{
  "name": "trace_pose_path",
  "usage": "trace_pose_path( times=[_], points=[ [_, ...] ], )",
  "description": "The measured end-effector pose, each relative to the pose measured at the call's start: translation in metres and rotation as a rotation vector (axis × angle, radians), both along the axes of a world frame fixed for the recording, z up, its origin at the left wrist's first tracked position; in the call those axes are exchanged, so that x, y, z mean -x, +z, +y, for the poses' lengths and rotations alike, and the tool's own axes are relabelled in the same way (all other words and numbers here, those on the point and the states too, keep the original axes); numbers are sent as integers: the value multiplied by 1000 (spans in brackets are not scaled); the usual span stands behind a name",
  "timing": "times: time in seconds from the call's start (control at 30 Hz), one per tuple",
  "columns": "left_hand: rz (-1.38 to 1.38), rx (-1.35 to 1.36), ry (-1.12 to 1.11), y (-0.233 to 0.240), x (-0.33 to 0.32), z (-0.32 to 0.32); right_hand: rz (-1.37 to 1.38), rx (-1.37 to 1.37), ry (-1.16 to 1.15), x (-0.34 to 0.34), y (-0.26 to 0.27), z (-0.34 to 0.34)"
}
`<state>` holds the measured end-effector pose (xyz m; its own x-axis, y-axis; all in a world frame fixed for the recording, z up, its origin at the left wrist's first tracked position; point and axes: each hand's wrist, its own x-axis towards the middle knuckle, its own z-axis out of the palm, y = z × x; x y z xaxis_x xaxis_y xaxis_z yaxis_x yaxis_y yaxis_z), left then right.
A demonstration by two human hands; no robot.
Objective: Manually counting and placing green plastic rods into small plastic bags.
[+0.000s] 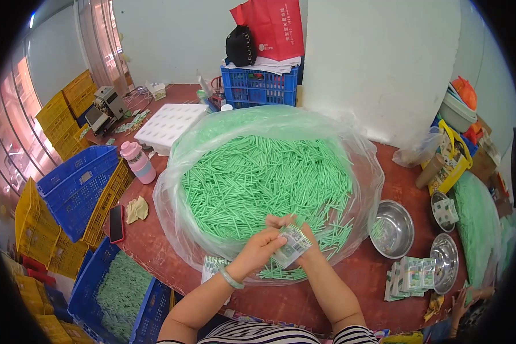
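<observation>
My left hand (262, 249) pinches a small printed plastic packet (293, 246) between thumb and fingers; a pale green bangle circles that wrist. Behind the packet is my right hand (303, 232), partly hidden, its curled fingertips showing above the packet's top edge. A bit of green shows at those fingers, too unclear to name. Both hands are over the near edge of a large heap of thin green sticks (262, 189), lying in a wide-open clear plastic bag (258, 116). More flat packets (213, 266) lie on the table beside my left forearm.
Metal bowls (406, 236) and banded packet stacks (413, 275) stand at right, near another person's hand (460, 305). On the left are a phone (117, 223), a pink bottle (139, 163) and a blue crate (79, 301) of green-and-white pieces. A white foam block (172, 122) lies behind.
</observation>
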<state>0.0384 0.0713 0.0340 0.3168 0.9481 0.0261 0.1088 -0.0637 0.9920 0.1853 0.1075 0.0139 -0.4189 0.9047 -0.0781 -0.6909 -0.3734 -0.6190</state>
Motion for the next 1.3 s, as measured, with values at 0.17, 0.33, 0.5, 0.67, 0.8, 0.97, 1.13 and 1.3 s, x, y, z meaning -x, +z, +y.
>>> trace_pose_path(
  times=[0.17,0.33,0.5,0.67,0.8,0.97,1.13,1.3],
  points=[
    [-830,555,-165,4,13,-8,99,61,-274,-16,11,15],
    [-1227,664,-118,-7,-6,-17,-229,-100,-312,0,29,-6],
    [-1466,711,-205,-20,-8,-13,-749,-602,-496,9,11,-21],
    [-1158,614,-101,14,-9,-19,-968,-661,-497,-2,12,-15],
    [-688,264,203,18,-7,-28,-1444,-1048,-416,-16,1,-5],
    [-79,-102,275,11,15,-31,-1205,-760,-390,-14,1,-11],
    [-356,168,245,12,28,-45,-323,-68,-54,-34,28,1],
    [-317,147,237,-1,34,-52,-254,88,-40,-18,36,1]
  ],
)
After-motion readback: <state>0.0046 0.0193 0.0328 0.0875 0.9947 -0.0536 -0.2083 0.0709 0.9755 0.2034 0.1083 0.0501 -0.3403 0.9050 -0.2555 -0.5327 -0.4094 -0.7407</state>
